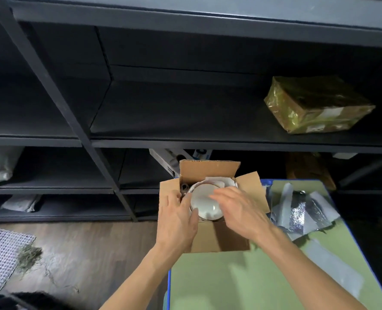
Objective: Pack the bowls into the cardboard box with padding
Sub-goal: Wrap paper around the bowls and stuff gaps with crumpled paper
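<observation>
A dark metal shelf unit [208, 143] stands behind the green table [230, 283]. A parcel in gold-coloured wrap [317, 106] lies near the front edge of one shelf, towards its right end. A checked mat [2, 253] lies on the wooden floor [91, 249], left.

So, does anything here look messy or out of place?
Yes: on the floor at the left, a clump of greyish-green shreds lies loose beside a mesh mat, strands trailing away. Crumpled silver padding scraps are strewn on the table right of the cardboard box. The bowl inside looks intact.
</observation>
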`<state>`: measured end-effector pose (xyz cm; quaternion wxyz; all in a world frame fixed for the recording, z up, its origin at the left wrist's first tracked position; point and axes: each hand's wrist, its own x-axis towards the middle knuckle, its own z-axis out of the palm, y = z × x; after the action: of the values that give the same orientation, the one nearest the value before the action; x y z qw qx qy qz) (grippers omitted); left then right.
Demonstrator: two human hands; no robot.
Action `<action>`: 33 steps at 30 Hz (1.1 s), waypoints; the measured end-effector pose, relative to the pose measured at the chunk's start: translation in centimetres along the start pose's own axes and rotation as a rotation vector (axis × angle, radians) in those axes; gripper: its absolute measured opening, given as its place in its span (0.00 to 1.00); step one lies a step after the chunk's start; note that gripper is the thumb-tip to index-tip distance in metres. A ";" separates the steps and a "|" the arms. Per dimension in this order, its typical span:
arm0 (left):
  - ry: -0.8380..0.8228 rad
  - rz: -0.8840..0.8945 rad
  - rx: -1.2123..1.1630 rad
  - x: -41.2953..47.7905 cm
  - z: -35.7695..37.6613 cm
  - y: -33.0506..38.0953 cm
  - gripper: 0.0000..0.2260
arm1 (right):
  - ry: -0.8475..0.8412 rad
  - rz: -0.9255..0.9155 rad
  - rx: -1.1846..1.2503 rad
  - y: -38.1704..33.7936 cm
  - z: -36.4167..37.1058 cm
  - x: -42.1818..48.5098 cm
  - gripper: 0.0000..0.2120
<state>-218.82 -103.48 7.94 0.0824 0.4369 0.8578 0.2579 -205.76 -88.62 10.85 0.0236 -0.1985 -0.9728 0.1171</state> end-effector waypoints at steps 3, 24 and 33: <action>0.040 0.081 -0.060 -0.1 1.2 1.6 0.16 | 0.090 0.042 0.047 1.3 -0.3 -2.4 0.20; -0.342 0.319 -0.149 -2.5 11.6 17.8 0.14 | -0.078 0.510 0.194 15.6 0.0 -18.0 0.07; -0.407 0.214 -0.032 -2.2 15.9 18.2 0.17 | -0.193 0.626 0.241 20.7 1.3 -20.4 0.17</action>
<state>-198.74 -90.51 3.51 0.2327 0.5672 0.7679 0.1856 -179.22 -78.45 4.67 -0.0823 -0.4712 -0.8417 0.2507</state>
